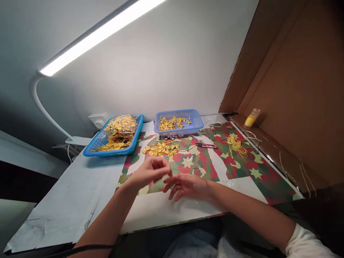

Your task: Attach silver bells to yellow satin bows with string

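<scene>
My left hand [154, 171] is raised over the near edge of the patterned sheet, its thumb and fingers pinched together. Just right of and below it, my right hand [189, 187] is turned partly palm up. Its thumb and index finger come together beside the left fingertips, while the other fingers fan out loosely. Anything between the fingertips is too small or blurred to make out. Beyond the hands lies a loose pile of yellow ribbon bows [162, 148] with thin stems. Thread snips [206, 145] with pink handles rest to the right of the pile.
A blue basket [133, 145] with bagged and loose yellow bows stands at the left. A lilac-blue basket [199, 123] holding more bows is at the back, silver beads [172, 137] before it. Yellow threads [235, 145], a yellow-filled bottle [252, 118] and cardboard [292, 89] are right; a lamp [48, 111] left.
</scene>
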The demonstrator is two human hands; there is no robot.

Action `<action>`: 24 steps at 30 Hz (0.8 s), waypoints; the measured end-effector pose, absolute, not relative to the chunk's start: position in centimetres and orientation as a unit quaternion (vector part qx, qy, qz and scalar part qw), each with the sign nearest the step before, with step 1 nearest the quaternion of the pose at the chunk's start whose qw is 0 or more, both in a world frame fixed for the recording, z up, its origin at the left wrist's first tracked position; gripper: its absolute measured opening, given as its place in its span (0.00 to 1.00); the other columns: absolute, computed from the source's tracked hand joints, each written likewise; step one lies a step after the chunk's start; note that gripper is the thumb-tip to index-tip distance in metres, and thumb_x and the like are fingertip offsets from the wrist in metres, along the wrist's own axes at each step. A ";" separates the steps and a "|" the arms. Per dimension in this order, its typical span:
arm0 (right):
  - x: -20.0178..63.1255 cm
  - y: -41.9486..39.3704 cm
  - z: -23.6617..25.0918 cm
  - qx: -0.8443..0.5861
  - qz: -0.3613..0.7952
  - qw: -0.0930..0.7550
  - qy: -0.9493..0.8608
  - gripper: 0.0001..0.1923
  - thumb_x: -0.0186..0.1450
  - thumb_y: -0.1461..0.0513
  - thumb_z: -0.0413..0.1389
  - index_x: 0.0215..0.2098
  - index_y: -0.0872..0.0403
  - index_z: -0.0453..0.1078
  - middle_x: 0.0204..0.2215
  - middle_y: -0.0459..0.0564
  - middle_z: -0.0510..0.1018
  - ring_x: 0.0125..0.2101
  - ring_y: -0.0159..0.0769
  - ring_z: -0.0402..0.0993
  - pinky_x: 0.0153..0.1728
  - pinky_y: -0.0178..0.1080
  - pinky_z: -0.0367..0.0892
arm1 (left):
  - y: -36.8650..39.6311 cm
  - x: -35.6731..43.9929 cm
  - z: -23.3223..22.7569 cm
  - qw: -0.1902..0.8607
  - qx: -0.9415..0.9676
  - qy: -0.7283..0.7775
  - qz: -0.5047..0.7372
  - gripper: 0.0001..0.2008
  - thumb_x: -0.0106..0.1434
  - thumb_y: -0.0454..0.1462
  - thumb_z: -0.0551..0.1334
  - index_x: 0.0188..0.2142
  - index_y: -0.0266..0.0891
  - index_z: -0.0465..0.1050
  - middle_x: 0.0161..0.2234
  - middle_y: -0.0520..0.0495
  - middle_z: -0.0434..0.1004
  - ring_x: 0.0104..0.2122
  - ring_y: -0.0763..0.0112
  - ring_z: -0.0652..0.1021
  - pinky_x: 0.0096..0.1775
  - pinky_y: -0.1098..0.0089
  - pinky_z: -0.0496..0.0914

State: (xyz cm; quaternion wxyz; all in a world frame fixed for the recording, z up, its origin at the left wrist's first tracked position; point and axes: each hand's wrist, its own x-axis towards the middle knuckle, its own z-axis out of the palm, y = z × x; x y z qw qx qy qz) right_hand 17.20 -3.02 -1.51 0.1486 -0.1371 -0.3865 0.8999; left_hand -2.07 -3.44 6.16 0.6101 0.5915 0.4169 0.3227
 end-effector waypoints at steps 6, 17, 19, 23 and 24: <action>17.6 -2.8 0.1 -0.105 0.919 0.211 -0.316 0.15 0.64 0.52 0.57 0.30 0.56 0.69 0.37 0.52 0.76 0.39 0.35 0.72 0.44 0.39 0.64 | -8.7 1.0 7.6 0.445 0.808 0.383 0.039 0.07 0.55 0.32 0.63 0.30 0.41 0.81 0.24 0.50 0.80 0.22 0.75 0.74 0.26 0.76 0.66; 22.9 2.6 2.7 -0.206 0.849 0.437 -0.215 0.17 0.68 0.60 0.52 0.23 0.55 0.55 0.16 0.37 0.45 0.17 0.24 0.36 0.16 0.28 0.44 | -9.9 1.0 4.1 0.469 0.828 0.304 -0.048 0.10 0.50 0.28 0.63 0.29 0.40 0.80 0.21 0.54 0.78 0.21 0.75 0.74 0.24 0.79 0.64; 23.2 3.0 2.6 -0.223 0.831 0.453 -0.235 0.18 0.67 0.59 0.53 0.22 0.54 0.54 0.16 0.36 0.44 0.17 0.24 0.34 0.16 0.29 0.42 | -10.2 1.3 3.5 0.451 0.842 0.289 -0.059 0.12 0.48 0.26 0.62 0.30 0.40 0.80 0.22 0.54 0.78 0.20 0.75 0.73 0.22 0.78 0.62; 23.0 3.3 1.9 -0.271 0.775 0.471 -0.323 0.18 0.63 0.56 0.55 0.22 0.53 0.54 0.16 0.36 0.44 0.16 0.24 0.34 0.16 0.30 0.40 | -10.6 1.5 3.3 0.467 0.833 0.290 -0.062 0.12 0.49 0.27 0.63 0.32 0.41 0.81 0.23 0.53 0.79 0.21 0.76 0.72 0.23 0.78 0.62; 22.8 3.3 1.7 -0.288 0.749 0.480 -0.354 0.18 0.63 0.55 0.54 0.22 0.53 0.54 0.16 0.36 0.44 0.16 0.24 0.35 0.16 0.30 0.41 | -10.4 1.4 3.5 0.478 0.822 0.305 -0.053 0.10 0.51 0.29 0.64 0.32 0.41 0.81 0.24 0.53 0.79 0.22 0.76 0.73 0.24 0.78 0.63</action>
